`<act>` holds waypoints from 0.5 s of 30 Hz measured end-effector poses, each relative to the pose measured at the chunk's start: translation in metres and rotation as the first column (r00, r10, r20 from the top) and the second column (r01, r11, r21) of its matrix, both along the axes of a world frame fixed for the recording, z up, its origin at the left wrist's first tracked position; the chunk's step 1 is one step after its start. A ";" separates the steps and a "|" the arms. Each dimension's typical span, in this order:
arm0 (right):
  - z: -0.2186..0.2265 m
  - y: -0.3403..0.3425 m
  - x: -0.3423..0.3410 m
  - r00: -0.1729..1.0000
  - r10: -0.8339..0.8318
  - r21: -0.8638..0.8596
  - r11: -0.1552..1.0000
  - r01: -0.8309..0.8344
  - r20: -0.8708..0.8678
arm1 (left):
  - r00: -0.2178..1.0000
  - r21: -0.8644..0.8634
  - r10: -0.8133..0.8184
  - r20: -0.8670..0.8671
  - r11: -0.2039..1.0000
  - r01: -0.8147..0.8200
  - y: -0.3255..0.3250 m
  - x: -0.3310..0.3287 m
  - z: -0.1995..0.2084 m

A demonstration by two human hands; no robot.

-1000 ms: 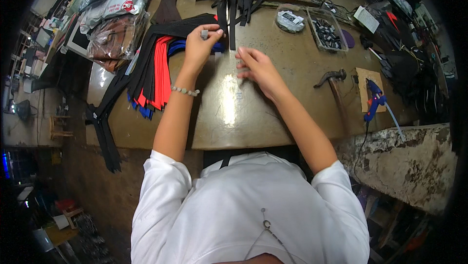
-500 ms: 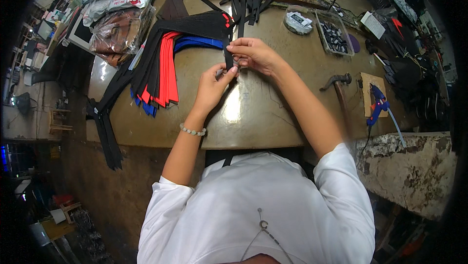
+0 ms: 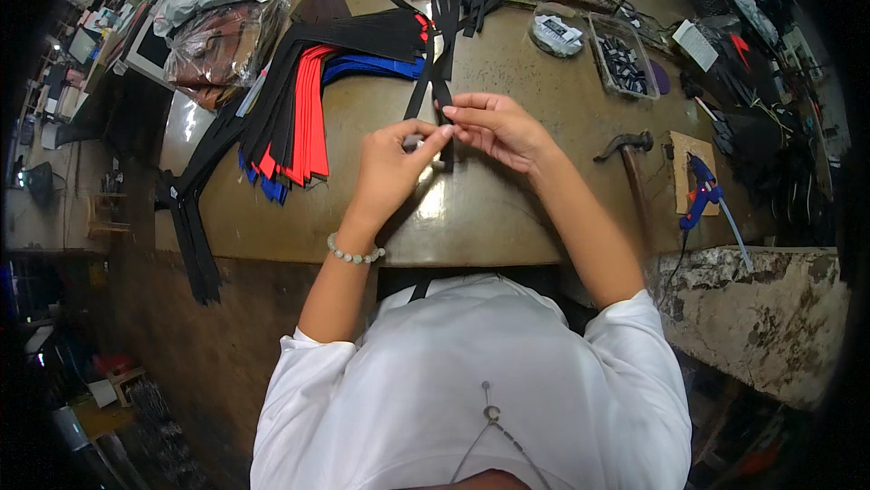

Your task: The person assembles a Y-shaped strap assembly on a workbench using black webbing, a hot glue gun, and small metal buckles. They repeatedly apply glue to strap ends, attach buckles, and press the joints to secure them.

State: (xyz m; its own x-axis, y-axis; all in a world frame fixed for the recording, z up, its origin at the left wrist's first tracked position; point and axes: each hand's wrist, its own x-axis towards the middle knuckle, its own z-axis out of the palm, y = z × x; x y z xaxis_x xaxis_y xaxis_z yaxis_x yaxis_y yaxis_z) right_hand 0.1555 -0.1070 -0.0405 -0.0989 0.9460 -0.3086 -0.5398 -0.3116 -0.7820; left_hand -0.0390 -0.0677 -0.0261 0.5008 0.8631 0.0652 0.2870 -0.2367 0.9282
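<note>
The brown table [image 3: 526, 218] carries a fan of black, red and blue strips [image 3: 313, 119] at about nine o'clock from the hands, with a hammer [image 3: 632, 168] at three and a clear box of small pieces [image 3: 623, 64] at two. The left hand [image 3: 394, 168] is curled nearly closed and the right hand [image 3: 503, 132] half curled, its fingertips pinching a narrow black strap [image 3: 441, 94] at twelve o'clock from the view's middle; the left fingers grip a small grey piece [image 3: 412, 141], partly hidden.
</note>
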 end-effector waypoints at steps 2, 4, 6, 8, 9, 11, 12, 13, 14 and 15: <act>-0.001 -0.007 0.000 0.986 0.047 -0.015 0.999 -0.050 -0.161 | 0.997 -0.065 -0.064 -0.033 0.996 0.062 -0.016 -0.006 0.010; 0.005 -0.006 0.014 0.982 0.145 0.033 0.989 -0.142 -0.118 | 0.989 -0.050 -0.147 0.003 0.988 0.147 -0.038 -0.016 0.014; 0.013 0.001 0.034 0.982 0.186 0.080 0.980 -0.184 -0.012 | 0.973 0.033 -0.216 -0.087 0.975 0.220 -0.063 -0.027 0.010; 0.017 0.013 0.053 0.989 0.090 0.151 0.983 -0.108 0.120 | 0.952 0.143 -0.246 -0.182 0.951 0.273 -0.082 -0.035 0.000; 0.016 0.022 0.059 0.991 0.044 0.226 0.971 -0.072 0.127 | 0.942 0.218 -0.240 -0.234 0.931 0.292 -0.090 -0.038 -0.005; 0.007 0.043 0.065 0.913 -0.148 0.239 0.969 0.057 0.380 | 0.938 0.344 -0.182 -0.296 0.896 0.283 -0.097 -0.041 -0.017; 0.000 0.055 0.067 0.854 -0.214 0.306 0.950 0.068 0.474 | 0.943 0.398 -0.133 -0.305 0.882 0.253 -0.099 -0.041 -0.022; -0.008 0.067 0.069 0.742 -0.267 0.309 0.947 0.085 0.615 | 0.946 0.451 -0.086 -0.312 0.863 0.227 -0.099 -0.042 -0.026; -0.018 0.077 0.071 0.616 -0.304 0.336 0.939 0.066 0.727 | 0.956 0.450 -0.075 -0.283 0.870 0.201 -0.098 -0.042 -0.029; -0.027 0.086 0.073 0.464 -0.356 0.374 0.926 0.056 0.811 | 0.965 0.448 -0.064 -0.253 0.877 0.175 -0.097 -0.043 -0.031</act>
